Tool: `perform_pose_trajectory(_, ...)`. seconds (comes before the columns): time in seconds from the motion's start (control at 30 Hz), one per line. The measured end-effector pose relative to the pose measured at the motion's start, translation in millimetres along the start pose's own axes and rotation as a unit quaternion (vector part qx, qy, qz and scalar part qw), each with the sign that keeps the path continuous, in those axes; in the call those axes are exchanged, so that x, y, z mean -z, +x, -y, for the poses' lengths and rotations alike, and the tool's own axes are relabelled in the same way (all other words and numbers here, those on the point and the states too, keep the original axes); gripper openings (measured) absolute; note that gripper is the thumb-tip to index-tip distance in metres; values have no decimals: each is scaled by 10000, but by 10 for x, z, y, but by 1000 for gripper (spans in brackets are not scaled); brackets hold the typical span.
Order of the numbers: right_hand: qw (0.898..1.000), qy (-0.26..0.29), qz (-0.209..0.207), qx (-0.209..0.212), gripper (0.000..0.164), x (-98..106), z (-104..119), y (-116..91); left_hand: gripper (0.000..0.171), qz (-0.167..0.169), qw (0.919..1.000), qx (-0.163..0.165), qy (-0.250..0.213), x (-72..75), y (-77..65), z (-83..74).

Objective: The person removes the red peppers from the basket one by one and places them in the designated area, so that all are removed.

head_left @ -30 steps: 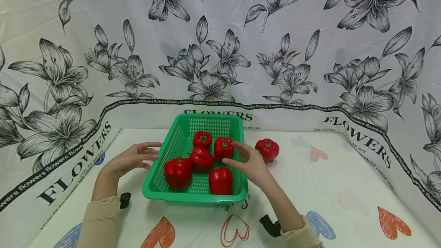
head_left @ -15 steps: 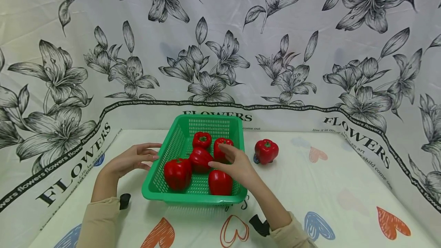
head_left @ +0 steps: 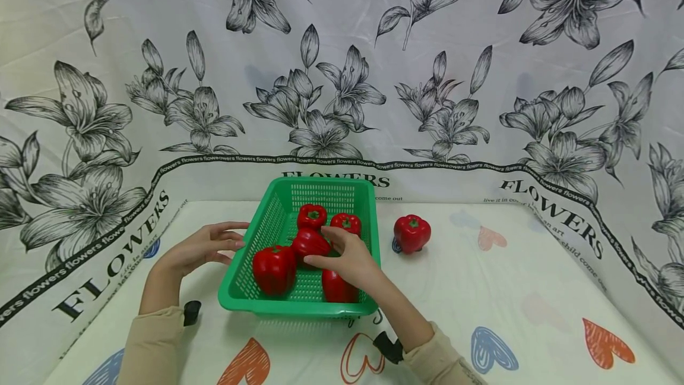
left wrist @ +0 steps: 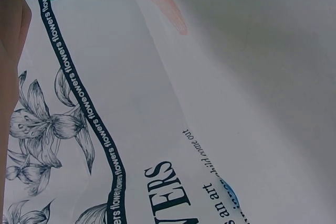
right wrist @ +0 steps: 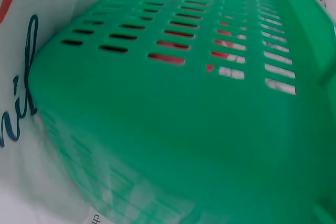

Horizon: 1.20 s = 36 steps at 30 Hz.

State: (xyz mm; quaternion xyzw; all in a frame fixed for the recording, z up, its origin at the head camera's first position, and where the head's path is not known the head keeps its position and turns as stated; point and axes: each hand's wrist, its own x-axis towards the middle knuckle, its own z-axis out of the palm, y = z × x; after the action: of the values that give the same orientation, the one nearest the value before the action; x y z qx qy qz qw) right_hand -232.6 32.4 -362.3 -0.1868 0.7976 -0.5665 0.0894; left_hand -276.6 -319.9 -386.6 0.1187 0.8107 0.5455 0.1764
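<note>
Since half a second ago, the right hand (head_left: 350,259) has slid left, further in over the green basket (head_left: 288,308), and its tips now overlap the middle pepper (head_left: 307,243) from the head view. Left hand (head_left: 200,248) hasn't really budged, fingers loosely bent beside the left rim; can't tell if they touch it. Right thumb and fingers are apart with nothing gripped, so I'd call this a reach, no pickup yet. Contact's unclear too.

That pepper's on the basket floor, between the front-left pepper (head_left: 274,271) and the back ones. It's lying on its side, stem end pointing left, long axis roughly left to right, blunt end towards the right hand. Front-right pepper (head_left: 338,289) is partly hidden by that hand.
</note>
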Motion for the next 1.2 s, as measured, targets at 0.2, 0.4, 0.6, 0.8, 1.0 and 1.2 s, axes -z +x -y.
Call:
perform_pose_trajectory(0.2,9998,-178,96,-32,74,-79,11,14,65,-24,10000,11,25,-15,-6,-19)
perform_pose_trajectory(0.4,9993,-305,203,-39,72,-145,15,20,65,-27,10000,-5,37,-16,2,-23)
perform_pose_trajectory(0.6,9989,-338,299,-116,72,-227,6,47,64,-61,10000,12,52,-14,10,-28)
perform_pose_trajectory(0.8,9985,-304,441,-130,69,-310,1,70,65,-47,10000,17,54,-11,6,-19)
perform_pose_trajectory(1.0,9978,-318,529,-226,68,-361,41,89,64,-51,10000,-15,73,3,10,9)
perform_pose_trajectory(1.2,9959,-353,619,-565,71,-420,83,125,62,-50,9999,-26,85,6,16,9)
